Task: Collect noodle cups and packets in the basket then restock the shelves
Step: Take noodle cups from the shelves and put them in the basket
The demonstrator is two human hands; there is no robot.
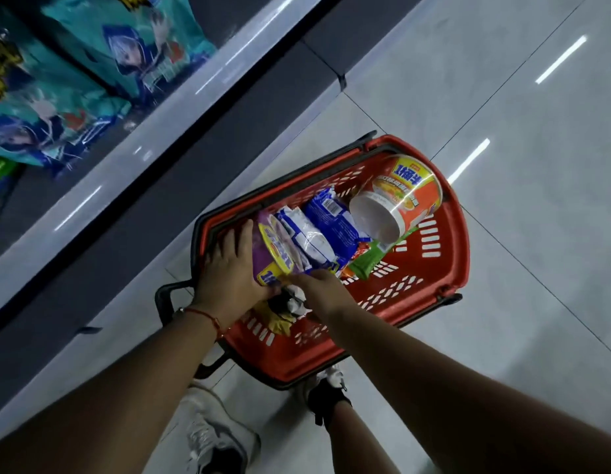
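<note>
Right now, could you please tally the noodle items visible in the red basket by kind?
Round noodle cups: 2, the purple plastic-wrapped cup and the orange cup lying on its side.
Flat noodle packets: at least 3, the blue-and-white packets, the green packet and a yellow one, partly hidden.
Total: at least 5 in the red plastic basket.

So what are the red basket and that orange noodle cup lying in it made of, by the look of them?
The red basket looks like moulded hard plastic: uniform colour, slotted walls, slight sheen. The orange noodle cup seems paper or thin plastic with a glossy printed wrap; light glints along its side and its white base looks matte. Which one, I cannot tell.
</note>
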